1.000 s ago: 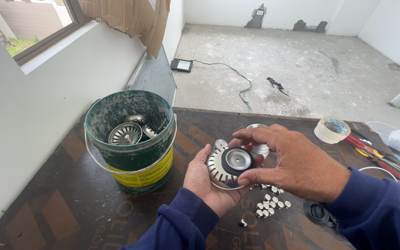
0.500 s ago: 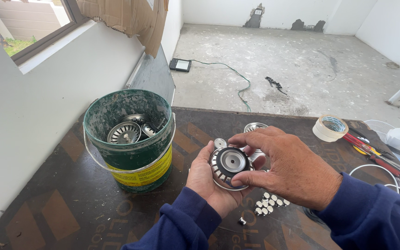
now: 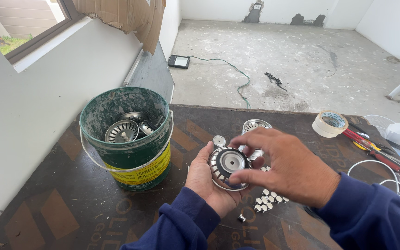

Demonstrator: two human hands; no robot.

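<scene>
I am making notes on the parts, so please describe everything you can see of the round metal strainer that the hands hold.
The round metal strainer is a shiny, steel-looking basket with a ring of slots around a flat central disc. It faces up toward the camera, slightly tilted, above the dark table. The left hand cups it from below and the side; the right hand touches its rim with thumb and fingers. Its underside is hidden.

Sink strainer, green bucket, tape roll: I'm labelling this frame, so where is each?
sink strainer [image 3: 230,162], head view, on its round centre disc.
green bucket [image 3: 135,159], head view, on its outer wall.
tape roll [image 3: 322,127], head view, on its side.
</scene>
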